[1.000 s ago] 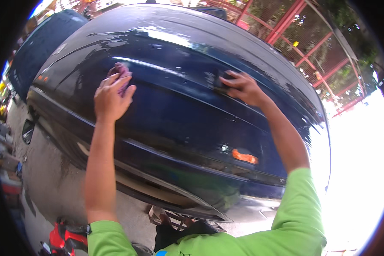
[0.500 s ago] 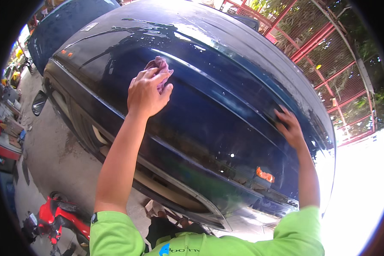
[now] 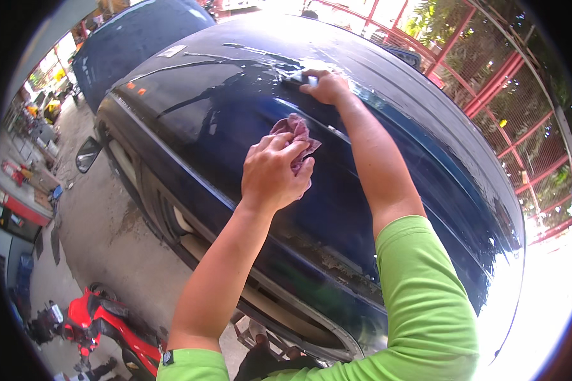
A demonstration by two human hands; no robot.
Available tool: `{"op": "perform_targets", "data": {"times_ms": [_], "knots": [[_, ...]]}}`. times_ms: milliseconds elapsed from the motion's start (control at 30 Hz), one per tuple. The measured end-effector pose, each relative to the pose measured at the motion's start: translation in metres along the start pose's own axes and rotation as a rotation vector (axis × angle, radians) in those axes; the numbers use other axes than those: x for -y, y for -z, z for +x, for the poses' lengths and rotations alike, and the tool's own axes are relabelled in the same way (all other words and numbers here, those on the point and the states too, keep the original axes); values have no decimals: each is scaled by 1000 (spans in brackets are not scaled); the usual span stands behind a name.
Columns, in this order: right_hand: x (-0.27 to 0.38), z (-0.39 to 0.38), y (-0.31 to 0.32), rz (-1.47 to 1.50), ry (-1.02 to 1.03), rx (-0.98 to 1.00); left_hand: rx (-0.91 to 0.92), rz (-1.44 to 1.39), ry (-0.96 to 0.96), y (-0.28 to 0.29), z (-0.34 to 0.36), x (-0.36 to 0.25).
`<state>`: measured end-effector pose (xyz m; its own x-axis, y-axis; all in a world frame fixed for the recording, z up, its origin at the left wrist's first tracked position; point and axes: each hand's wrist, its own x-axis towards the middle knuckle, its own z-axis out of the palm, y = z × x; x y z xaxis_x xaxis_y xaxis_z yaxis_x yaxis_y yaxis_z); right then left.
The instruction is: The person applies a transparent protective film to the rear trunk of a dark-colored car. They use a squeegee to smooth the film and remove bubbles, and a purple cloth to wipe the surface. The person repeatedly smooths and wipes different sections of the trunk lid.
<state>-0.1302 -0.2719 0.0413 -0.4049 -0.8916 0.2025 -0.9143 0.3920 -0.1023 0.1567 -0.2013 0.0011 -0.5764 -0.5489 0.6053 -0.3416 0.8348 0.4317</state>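
Left hand (image 3: 274, 171): fingers curled shut around a bunched pink-maroon rag (image 3: 297, 134), rag pressed flat against the dark blue car body panel (image 3: 222, 114). Rag sticks out above the knuckles, touching the paint. Forearm comes up from the lower edge, lime-green sleeve (image 3: 194, 366) at the shoulder.

Right hand (image 3: 327, 86): higher up the panel, near its top edge, fingers bent and resting on the surface. Something small and pale sits at the fingertips; too small and too washed out by glare to tell whether it is gripped. Right arm runs down to a second lime-green sleeve (image 3: 426, 292).

Hands are near each other but apart; the rag lies just below and to the left of the right hand.

Panel: glossy, wet-looking streaks and bright reflections near the right hand. Lower edge shows a dull, rough brownish strip (image 3: 324, 254). Orange side marker spots near the upper left of the panel.

Outward: a second dark blue car panel (image 3: 127, 44) behind, upper left. Side mirror (image 3: 87, 154) hanging off the left end of the car. Concrete floor (image 3: 102, 241) below, stained. Red motorbike (image 3: 105, 324) at lower left. Red metal fence (image 3: 502, 82) with greenery behind, upper right. Shop clutter along the far left edge, detail unreadable.
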Motion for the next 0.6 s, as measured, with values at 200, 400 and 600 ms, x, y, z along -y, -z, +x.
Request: {"op": "perform_targets", "data": {"times_ms": [200, 400, 600], "knots": [[-136, -208, 72, 153, 247, -88, -43, -31, -9, 1, -1, 0], [-283, -432, 141, 448, -316, 21, 37, 51, -9, 2, 1, -7], [-127, -170, 65, 147, 200, -27, 25, 27, -1, -2, 1, -6]]}}
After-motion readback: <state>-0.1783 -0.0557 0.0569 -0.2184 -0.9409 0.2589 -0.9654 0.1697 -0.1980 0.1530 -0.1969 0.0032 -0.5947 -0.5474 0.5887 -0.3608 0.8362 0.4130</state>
